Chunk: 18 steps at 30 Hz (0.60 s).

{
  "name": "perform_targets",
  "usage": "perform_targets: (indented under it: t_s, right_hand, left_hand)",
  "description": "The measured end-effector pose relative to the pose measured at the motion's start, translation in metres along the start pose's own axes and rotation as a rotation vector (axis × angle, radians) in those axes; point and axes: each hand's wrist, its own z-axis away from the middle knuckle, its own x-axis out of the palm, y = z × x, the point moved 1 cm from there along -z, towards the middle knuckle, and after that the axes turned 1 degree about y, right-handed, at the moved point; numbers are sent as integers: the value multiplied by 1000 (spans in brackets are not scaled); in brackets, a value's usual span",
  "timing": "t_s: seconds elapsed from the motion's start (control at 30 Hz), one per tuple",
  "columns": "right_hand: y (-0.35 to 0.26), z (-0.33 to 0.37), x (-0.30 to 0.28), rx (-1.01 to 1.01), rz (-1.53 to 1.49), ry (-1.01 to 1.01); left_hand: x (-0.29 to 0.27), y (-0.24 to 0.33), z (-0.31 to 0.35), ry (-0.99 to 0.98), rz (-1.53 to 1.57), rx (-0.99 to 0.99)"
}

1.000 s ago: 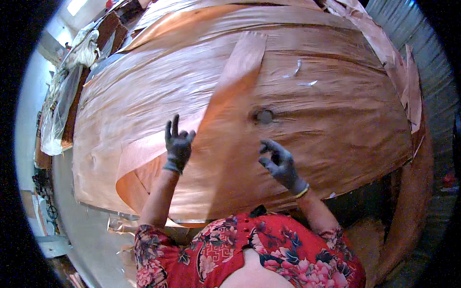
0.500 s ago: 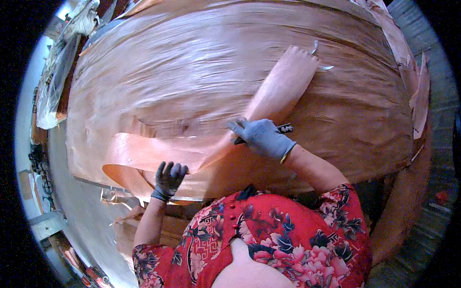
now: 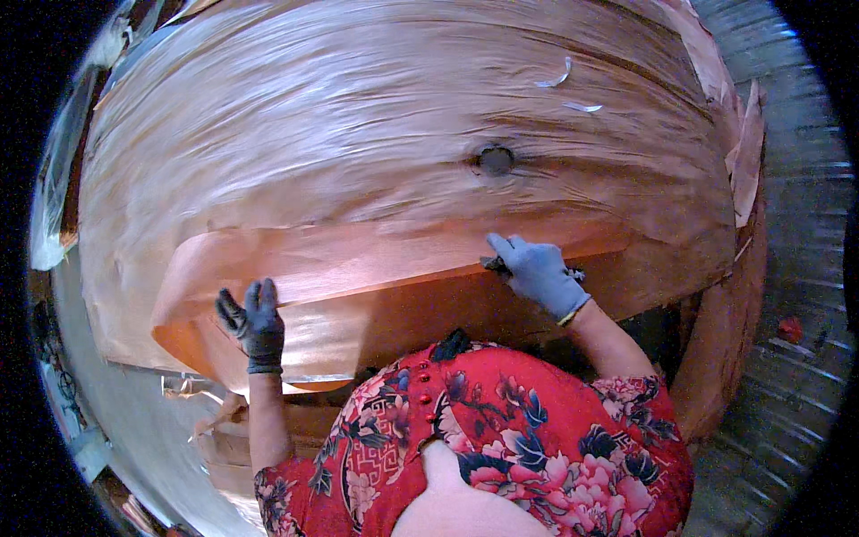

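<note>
A long, thin orange-tan strip that looks like wood veneer (image 3: 376, 255) lies lengthwise along the near part of a large wrinkled brown sheet (image 3: 295, 134). Its left end curls over and hangs toward the near edge. My left hand (image 3: 255, 324), in a dark grey glove, is open beside the strip's near edge at the left, fingers spread. My right hand (image 3: 541, 273), in a lighter grey glove, rests at the strip's near edge further right. A dark-handled tool (image 3: 575, 274) sticks out from under its palm; the tool's working end is mostly hidden.
Two thin white curved slivers (image 3: 582, 107) lie on the sheet at the far right. A dark round knot or hole (image 3: 495, 160) marks the sheet beyond my right hand. Torn pieces (image 3: 188, 390) hang below the left near edge. Ridged flooring (image 3: 792, 224) borders the right side.
The strip has swung from slanting away at the right to lying along the near side, uncovering the dark spot. My left hand has moved left and spread its fingers; my right has shifted right.
</note>
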Motion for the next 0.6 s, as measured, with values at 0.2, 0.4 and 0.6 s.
perform_targets:
  t_s: [0.2, 0.4, 0.6]
  right_hand:
    - [29, -4, -9, -68, 27, 350]
    - [53, -76, -82, -73, 140, 747]
    - [64, -86, -29, 17, 74, 574]
  left_hand:
    - [28, 26, -15, 38, 91, 212]
    - [15, -8, -125, 283, 114, -129]
    - [36, -12, -131, 175, -65, -2]
